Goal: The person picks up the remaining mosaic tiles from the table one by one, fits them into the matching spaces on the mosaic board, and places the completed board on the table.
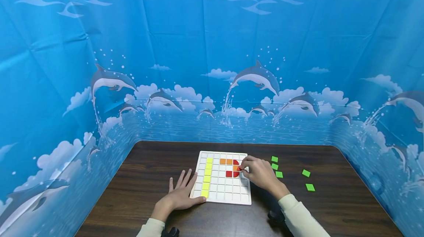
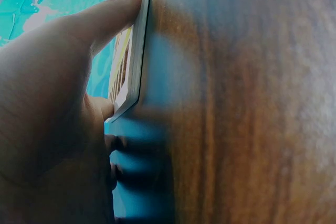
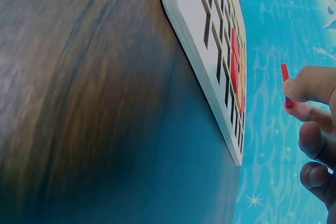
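Note:
A white grid board (image 1: 225, 195) lies on the dark wooden table, tilted slightly. My left hand (image 1: 180, 195) rests by its near-left corner, fingers spread, with the thumb along the near edge. In the right wrist view, my right hand (image 3: 315, 103) pinches a thin red tile (image 3: 286, 85) between thumb and finger, held up off the board. From the head view, that hand is over the board's right part. A column of yellow tiles (image 1: 207, 172) fills cells on the left. Orange tiles (image 1: 226, 161) and red tiles (image 1: 229, 174), some with a rounded side, sit towards the right.
Several loose green tiles (image 1: 279, 174) lie on the table (image 1: 331, 207) to the right of the board, some beside my right hand and others farther out. A blue dolphin-print curtain (image 1: 205, 64) surrounds the table's back and sides.

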The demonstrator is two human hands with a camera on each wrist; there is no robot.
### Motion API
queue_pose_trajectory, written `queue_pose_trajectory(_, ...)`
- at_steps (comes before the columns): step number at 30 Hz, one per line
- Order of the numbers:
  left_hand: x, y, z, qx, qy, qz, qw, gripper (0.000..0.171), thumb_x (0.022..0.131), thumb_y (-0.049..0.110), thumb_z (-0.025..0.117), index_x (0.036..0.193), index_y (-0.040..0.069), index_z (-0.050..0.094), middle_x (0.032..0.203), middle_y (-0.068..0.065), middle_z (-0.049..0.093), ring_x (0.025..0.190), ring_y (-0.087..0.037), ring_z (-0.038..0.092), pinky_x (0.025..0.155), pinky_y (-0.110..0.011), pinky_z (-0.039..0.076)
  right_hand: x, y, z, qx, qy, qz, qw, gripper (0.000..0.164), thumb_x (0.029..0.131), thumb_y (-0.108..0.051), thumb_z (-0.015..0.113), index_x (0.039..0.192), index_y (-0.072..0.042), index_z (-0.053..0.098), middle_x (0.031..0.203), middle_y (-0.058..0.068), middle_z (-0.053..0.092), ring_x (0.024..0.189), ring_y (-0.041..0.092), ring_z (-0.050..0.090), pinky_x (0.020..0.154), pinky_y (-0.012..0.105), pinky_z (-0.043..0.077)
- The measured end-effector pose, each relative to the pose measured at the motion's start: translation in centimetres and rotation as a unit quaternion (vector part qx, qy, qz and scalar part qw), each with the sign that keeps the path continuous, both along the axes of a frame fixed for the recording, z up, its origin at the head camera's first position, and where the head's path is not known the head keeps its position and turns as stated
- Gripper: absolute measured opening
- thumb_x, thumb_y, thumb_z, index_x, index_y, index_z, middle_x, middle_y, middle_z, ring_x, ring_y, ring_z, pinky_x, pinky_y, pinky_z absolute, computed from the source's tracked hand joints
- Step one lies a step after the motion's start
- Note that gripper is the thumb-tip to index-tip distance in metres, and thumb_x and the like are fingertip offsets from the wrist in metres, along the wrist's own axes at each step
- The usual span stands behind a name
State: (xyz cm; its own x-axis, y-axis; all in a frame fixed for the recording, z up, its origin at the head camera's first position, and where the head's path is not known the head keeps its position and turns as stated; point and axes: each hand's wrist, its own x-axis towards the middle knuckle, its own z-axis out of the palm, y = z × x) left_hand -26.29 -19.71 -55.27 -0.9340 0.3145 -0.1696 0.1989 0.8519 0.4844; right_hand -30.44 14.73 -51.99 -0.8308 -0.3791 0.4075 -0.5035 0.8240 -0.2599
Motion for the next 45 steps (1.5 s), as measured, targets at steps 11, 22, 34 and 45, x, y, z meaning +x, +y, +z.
queue_pose_trajectory(11, -0.3, -0.1, -0.7, -0.01, 0.01, 0.002, 0.9999, 0.117, 0.086, 0.088, 0.059, 0.173, 0.021, 0.019, 0.181, -0.014, 0.008, 0.167, -0.042, -0.001, 0.121, -0.081, -0.011, -0.4, -2.1, -0.5, 0.003, 0.0, 0.021, 1.0, 0.006, 0.088, -0.022, 0.088, 0.091, -0.022, 0.084, 0.101, -0.007, 0.078, 0.075, 0.007, 0.068, 0.05, 0.017, 0.036)
queue_pose_trajectory(22, 0.1, 0.0, 0.1, -0.013, -0.006, 0.001, 0.9999, 0.116, 0.087, 0.086, 0.059, 0.173, 0.021, 0.017, 0.181, -0.013, 0.005, 0.167, -0.042, -0.003, 0.121, -0.08, -0.013, -0.9, -3.8, -1.1, 0.02, -0.011, 0.039, 0.999, 0.005, 0.089, -0.025, 0.088, 0.092, -0.024, 0.084, 0.107, -0.007, 0.079, 0.079, 0.007, 0.07, 0.055, 0.016, 0.042)
queue_pose_trajectory(34, 0.4, 0.2, 0.8, -0.024, -0.009, 0.003, 0.9997, 0.112, 0.089, 0.08, 0.064, 0.172, 0.017, 0.022, 0.181, -0.015, 0.01, 0.167, -0.042, 0.002, 0.123, -0.08, -0.009, -1.4, -5.2, -1.4, 0.026, -0.022, 0.066, 0.997, 0.003, 0.089, -0.021, 0.087, 0.092, -0.021, 0.085, 0.107, -0.004, 0.08, 0.085, 0.01, 0.073, 0.057, 0.019, 0.047)
queue_pose_trajectory(45, 0.0, 0.0, -0.1, -0.011, -0.007, 0.006, 0.9999, 0.116, 0.087, 0.086, 0.06, 0.173, 0.021, 0.018, 0.181, -0.012, 0.007, 0.168, -0.04, -0.002, 0.122, -0.079, -0.012, -1.8, -6.2, -1.9, 0.033, -0.043, 0.075, 0.996, 0.004, 0.09, -0.02, 0.086, 0.093, -0.019, 0.086, 0.1, -0.005, 0.077, 0.071, 0.002, 0.058, 0.056, 0.019, 0.042)
